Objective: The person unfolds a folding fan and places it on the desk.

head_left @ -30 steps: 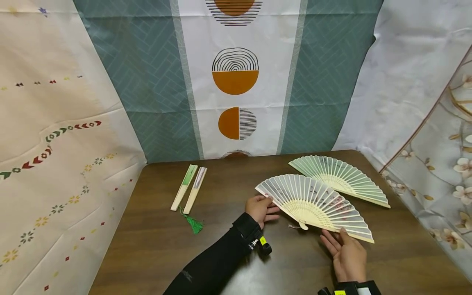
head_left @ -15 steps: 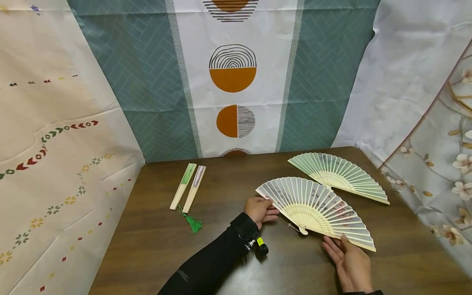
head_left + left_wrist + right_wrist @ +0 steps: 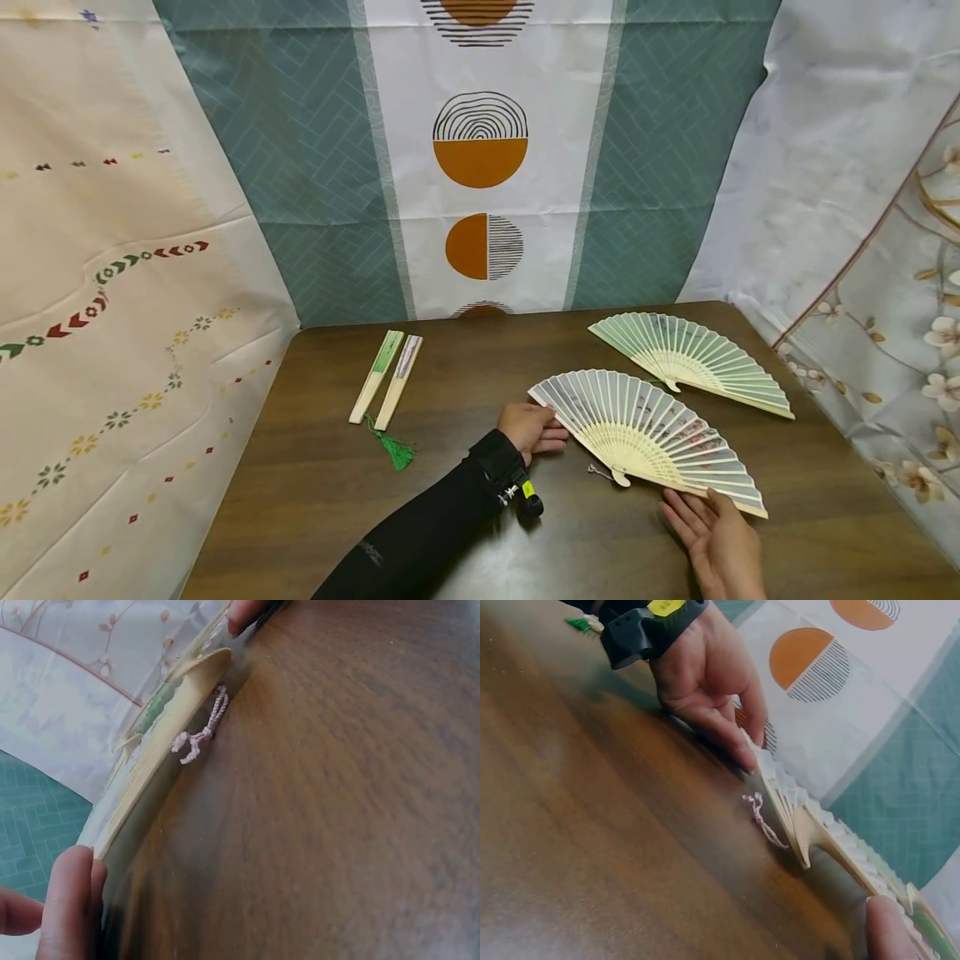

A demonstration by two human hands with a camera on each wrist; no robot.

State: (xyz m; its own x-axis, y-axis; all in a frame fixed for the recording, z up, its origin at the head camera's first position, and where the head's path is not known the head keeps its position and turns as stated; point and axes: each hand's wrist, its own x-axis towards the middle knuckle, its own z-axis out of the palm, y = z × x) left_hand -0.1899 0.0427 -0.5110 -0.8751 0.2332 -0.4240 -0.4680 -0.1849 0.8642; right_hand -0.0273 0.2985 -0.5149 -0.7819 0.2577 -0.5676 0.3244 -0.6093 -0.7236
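A white folding fan (image 3: 645, 425) with pale ribs and a faint flower print lies spread out near the middle right of the table. My left hand (image 3: 529, 429) pinches its left end rib between thumb and fingers. At the opposite end, my right hand (image 3: 716, 537) holds the other outer rib, thumb on top and palm turned up. From the pivot hangs a short pink cord (image 3: 761, 819), seen on the wood in both wrist views. Behind this fan is an open green folding fan (image 3: 690, 358), its pivot close to the white fan's upper edge.
Two folded fans, one green (image 3: 377, 375) and one white (image 3: 399, 382), lie side by side at the back left. A green tassel (image 3: 397, 452) trails from them. Printed cloth (image 3: 480, 167) hangs behind the brown table (image 3: 300, 500) and along both sides.
Both hands keep hold of the white fan. It has shifted a little toward me, its right end most, and it no longer overlaps the green fan, whose pivot now shows.
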